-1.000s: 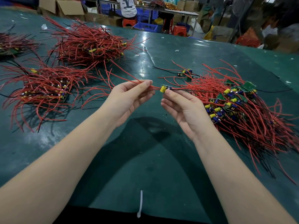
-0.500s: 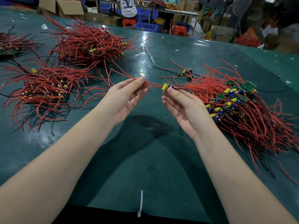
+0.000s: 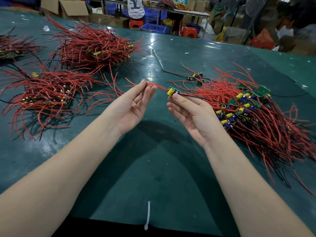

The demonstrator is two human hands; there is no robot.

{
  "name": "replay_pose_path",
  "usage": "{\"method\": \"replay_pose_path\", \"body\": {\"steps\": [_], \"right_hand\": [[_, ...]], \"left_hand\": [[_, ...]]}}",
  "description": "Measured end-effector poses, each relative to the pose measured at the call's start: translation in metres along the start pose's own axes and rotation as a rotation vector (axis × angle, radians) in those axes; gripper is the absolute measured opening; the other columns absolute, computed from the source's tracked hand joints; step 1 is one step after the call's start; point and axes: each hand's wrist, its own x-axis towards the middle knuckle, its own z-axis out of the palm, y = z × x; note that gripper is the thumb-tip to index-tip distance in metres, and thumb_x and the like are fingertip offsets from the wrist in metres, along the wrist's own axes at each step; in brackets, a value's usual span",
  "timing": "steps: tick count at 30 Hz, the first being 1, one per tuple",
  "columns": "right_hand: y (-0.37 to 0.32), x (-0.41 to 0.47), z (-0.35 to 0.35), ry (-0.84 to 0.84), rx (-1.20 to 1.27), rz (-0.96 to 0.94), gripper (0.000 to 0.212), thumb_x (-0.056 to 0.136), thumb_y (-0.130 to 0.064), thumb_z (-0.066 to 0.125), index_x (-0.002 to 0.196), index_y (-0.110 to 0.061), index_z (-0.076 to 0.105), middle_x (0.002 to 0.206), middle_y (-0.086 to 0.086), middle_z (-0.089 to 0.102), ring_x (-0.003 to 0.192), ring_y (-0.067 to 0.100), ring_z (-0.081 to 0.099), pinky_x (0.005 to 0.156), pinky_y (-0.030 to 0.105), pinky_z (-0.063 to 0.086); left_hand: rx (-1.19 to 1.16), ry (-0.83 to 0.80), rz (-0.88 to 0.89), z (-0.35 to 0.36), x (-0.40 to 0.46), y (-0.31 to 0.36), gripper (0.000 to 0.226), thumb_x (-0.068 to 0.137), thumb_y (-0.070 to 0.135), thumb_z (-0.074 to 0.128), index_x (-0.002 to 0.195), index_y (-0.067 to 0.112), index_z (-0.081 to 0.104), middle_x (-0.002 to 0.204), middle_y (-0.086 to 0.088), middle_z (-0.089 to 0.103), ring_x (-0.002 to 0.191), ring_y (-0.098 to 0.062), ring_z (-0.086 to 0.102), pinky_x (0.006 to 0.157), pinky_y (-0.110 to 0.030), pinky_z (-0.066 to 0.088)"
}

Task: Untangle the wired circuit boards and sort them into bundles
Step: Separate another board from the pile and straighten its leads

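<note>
Four heaps of red-wired boards point(image 3: 266, 115), two hands point(image 3: 130, 106), one cable tie point(image 3: 148, 214).

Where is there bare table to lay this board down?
Bare green table lies between the forearms, above the white cable tie, and beyond the hands between the far bundle and loose boards. The right pile and left bundle are crowded.

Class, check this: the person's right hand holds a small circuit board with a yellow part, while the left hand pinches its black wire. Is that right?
Not quite. In the head view the left hand pinches a red wire, not a black one. The rest stands: the right hand holds the small circuit board with the yellow part.
</note>
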Motion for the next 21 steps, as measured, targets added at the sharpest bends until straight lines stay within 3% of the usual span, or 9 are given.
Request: {"method": "replay_pose_path", "body": {"steps": [8, 14, 21], "right_hand": [[0.0013, -0.0027, 0.0015, -0.033, -0.066, -0.026, 0.011, 0.081, -0.001, 0.067, 0.076, -0.006, 0.076, 0.083, 0.009, 0.074, 0.072, 0.015, 0.071, 0.067, 0.02, 0.055], [0.0004, -0.0036, 0.002, 0.01, -0.033, -0.035, 0.007, 0.082, 0.001, 0.066, 0.084, -0.002, 0.072, 0.083, 0.009, 0.074, 0.071, 0.015, 0.07, 0.066, 0.02, 0.055], [-0.0022, -0.0045, 0.0021, 0.059, 0.0, -0.058, 0.01, 0.083, 0.004, 0.065, 0.082, -0.004, 0.07, 0.08, 0.007, 0.073, 0.069, 0.015, 0.069, 0.065, 0.021, 0.056]], "left_hand": [[-0.034, 0.064, 0.084, -0.0012, -0.0006, 0.0072, 0.011, 0.062, 0.007, 0.077, 0.067, 0.001, 0.069, 0.073, -0.007, 0.069, 0.065, -0.011, 0.07, 0.048, -0.011, 0.051], [-0.061, 0.06, 0.068, -0.0009, -0.0014, 0.0049, 0.013, 0.077, 0.009, 0.071, 0.083, 0.001, 0.063, 0.077, -0.011, 0.07, 0.07, -0.016, 0.072, 0.05, -0.013, 0.052], [0.026, 0.132, 0.088, -0.0044, 0.0015, 0.008, 0.01, 0.082, 0.013, 0.072, 0.078, 0.008, 0.065, 0.072, -0.001, 0.069, 0.069, -0.01, 0.07, 0.049, -0.011, 0.05]]}}
